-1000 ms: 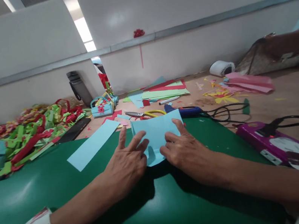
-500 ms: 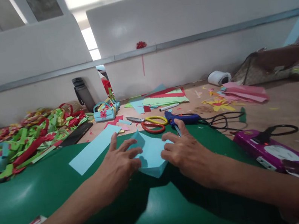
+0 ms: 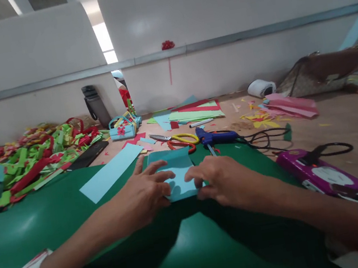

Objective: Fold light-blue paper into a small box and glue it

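Note:
A folded sheet of light blue paper [image 3: 177, 164] lies before me at the far part of the green surface, its back part standing up as a flap. My left hand [image 3: 145, 187] is at its left side, outer fingers spread over the paper, index and thumb closed at the near left edge; the thumb is partly hidden. At the near right corner my right hand [image 3: 223, 181] pinches the paper between bent fingers and thumb. Just beyond stand scissors [image 3: 185, 140] with yellow and red handles and a blue glue gun [image 3: 217, 136]. A blue paper strip [image 3: 112, 172] lies left.
Paper scraps [image 3: 43, 152] pile up at the left by a black phone [image 3: 88, 155]. A small blue paper bag [image 3: 123, 132] and a bottle [image 3: 96, 106] stand behind. Stacked coloured sheets [image 3: 196, 113] lie at the back. A purple power strip [image 3: 321, 172] and cords are at the right.
The paper, shaped like an open box before, now lies flatter with its back flap up. My right hand has turned, its raised index finger now bent down to the paper.

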### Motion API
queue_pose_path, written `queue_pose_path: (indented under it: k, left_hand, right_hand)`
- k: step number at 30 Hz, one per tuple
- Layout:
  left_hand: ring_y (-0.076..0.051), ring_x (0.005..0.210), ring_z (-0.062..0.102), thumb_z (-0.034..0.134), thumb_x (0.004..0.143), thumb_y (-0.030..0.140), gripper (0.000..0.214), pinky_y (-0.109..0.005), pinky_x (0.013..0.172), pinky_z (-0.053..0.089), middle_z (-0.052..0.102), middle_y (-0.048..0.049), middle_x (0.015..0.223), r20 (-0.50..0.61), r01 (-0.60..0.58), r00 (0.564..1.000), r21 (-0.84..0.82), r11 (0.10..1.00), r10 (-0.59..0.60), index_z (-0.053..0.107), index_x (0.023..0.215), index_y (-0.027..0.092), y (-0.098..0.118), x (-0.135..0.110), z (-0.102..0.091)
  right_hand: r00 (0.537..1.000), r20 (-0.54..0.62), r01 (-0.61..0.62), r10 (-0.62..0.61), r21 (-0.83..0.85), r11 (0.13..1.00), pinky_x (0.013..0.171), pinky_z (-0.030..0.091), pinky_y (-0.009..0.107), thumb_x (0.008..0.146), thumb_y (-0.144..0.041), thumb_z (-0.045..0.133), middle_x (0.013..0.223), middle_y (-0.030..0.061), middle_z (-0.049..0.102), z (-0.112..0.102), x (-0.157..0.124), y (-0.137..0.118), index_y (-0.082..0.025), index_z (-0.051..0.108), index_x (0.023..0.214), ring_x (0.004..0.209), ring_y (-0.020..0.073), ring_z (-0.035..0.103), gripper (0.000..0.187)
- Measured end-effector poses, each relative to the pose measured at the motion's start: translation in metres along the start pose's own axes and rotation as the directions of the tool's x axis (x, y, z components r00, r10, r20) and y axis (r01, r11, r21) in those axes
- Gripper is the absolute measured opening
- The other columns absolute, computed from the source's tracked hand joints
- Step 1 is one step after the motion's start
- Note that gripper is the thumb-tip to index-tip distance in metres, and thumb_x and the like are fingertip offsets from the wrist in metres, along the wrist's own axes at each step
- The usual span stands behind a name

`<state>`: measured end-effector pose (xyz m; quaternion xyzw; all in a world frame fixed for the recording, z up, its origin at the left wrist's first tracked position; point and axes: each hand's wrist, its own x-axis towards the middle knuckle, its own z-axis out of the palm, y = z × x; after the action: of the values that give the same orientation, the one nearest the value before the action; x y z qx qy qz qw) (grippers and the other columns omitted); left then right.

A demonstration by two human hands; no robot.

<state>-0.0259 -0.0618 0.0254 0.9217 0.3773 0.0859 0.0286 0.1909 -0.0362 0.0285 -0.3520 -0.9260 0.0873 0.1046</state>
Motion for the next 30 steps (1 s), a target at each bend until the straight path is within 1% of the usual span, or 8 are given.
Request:
queue_pose_path:
  k: [5, 8, 12, 15, 19, 21, 23, 30]
  left_hand:
    - [-0.025, 0.131, 0.034, 0.056, 0.085, 0.021, 0.015, -0.053, 0.109, 0.007, 0.059, 0.0026, 0.123, 0.14, 0.023, 0.99, -0.037, 0.999, -0.018, 0.059, 0.071, 0.021, -0.016, -0.004, -0.009]
    - [-0.023, 0.132, 0.033, 0.054, 0.087, 0.019, 0.015, -0.051, 0.11, 0.006, 0.059, 0.0031, 0.124, 0.167, -0.004, 0.986, -0.056, 0.998, 0.014, 0.058, 0.072, 0.021, -0.022, -0.005, -0.013]
    - [-0.021, 0.128, 0.039, 0.052, 0.088, 0.019, 0.011, -0.044, 0.109, 0.018, 0.06, 0.0, 0.119, 0.147, -0.039, 0.988, -0.109, 0.993, 0.054, 0.059, 0.079, 0.021, -0.023, -0.006, -0.015]
    - [-0.018, 0.108, 0.055, 0.056, 0.086, 0.022, 0.005, -0.04, 0.107, 0.024, 0.065, -0.0011, 0.103, 0.144, 0.003, 0.989, -0.15, 0.989, 0.018, 0.06, 0.083, 0.021, -0.019, -0.005, -0.012]
    - [-0.015, 0.082, 0.061, 0.054, 0.086, 0.022, 0.014, -0.048, 0.108, 0.02, 0.063, 0.0022, 0.074, 0.184, 0.124, 0.977, -0.104, 0.987, -0.103, 0.059, 0.073, 0.019, -0.011, 0.001, -0.006]
    - [-0.015, 0.072, 0.06, 0.055, 0.085, 0.023, 0.007, -0.053, 0.106, 0.02, 0.062, 0.0024, 0.071, 0.198, 0.176, 0.968, -0.094, 0.98, -0.155, 0.061, 0.084, 0.019, -0.008, 0.006, -0.006]
    - [-0.014, 0.063, 0.058, 0.055, 0.085, 0.025, 0.017, -0.056, 0.106, 0.019, 0.062, 0.003, 0.068, 0.205, 0.223, 0.959, -0.108, 0.969, -0.198, 0.059, 0.1, 0.018, -0.006, 0.011, -0.007]
    - [-0.017, 0.073, 0.061, 0.057, 0.085, 0.025, 0.033, -0.056, 0.104, 0.021, 0.066, -0.0002, 0.075, 0.155, 0.235, 0.964, -0.122, 0.964, -0.216, 0.05, 0.116, 0.015, -0.007, 0.023, 0.006]
  right_hand:
    - [0.983, 0.181, -0.064, -0.005, 0.374, 0.925, 0.062, 0.038, 0.019, 0.071, -0.007, 0.062, 0.076, -0.0012, 0.066, -0.002, 0.004, 0.017, -0.015, 0.065, 0.081, 0.069, 0.0106, 0.057, 0.014]
    - [0.979, 0.199, -0.067, -0.037, 0.489, 0.87, 0.052, 0.032, 0.019, 0.073, -0.01, 0.058, 0.06, -0.0051, 0.053, 0.005, 0.007, 0.02, -0.014, 0.062, 0.071, 0.057, 0.0077, 0.046, 0.006]
    - [0.97, 0.24, -0.114, -0.04, 0.59, 0.8, 0.047, 0.025, 0.019, 0.075, -0.015, 0.055, 0.054, -0.0079, 0.04, 0.008, 0.01, 0.019, -0.014, 0.055, 0.064, 0.051, 0.0063, 0.034, 0.011]
    - [0.971, 0.237, -0.135, -0.016, 0.607, 0.783, 0.047, 0.026, 0.019, 0.076, -0.016, 0.052, 0.056, -0.0074, 0.041, 0.009, 0.01, 0.017, -0.015, 0.052, 0.065, 0.051, 0.0064, 0.035, 0.012]
    - [0.965, 0.243, -0.228, 0.102, 0.579, 0.783, 0.049, 0.03, 0.02, 0.074, -0.019, 0.056, 0.062, -0.0049, 0.049, 0.015, 0.012, 0.017, -0.015, 0.059, 0.077, 0.056, 0.0083, 0.042, 0.005]
    - [0.95, 0.26, -0.296, 0.172, 0.577, 0.762, 0.048, 0.03, 0.02, 0.073, -0.02, 0.058, 0.06, -0.0052, 0.048, 0.018, 0.013, 0.017, -0.015, 0.06, 0.084, 0.054, 0.0084, 0.042, 0.013]
    - [0.937, 0.271, -0.342, 0.222, 0.571, 0.747, 0.045, 0.028, 0.02, 0.073, -0.019, 0.058, 0.056, -0.0063, 0.045, 0.021, 0.014, 0.017, -0.014, 0.06, 0.09, 0.05, 0.0081, 0.039, 0.018]
    - [0.919, 0.255, -0.394, 0.302, 0.538, 0.745, 0.048, 0.03, 0.022, 0.071, -0.022, 0.061, 0.055, -0.006, 0.045, 0.025, 0.014, 0.02, -0.014, 0.06, 0.097, 0.051, 0.0094, 0.041, 0.027]
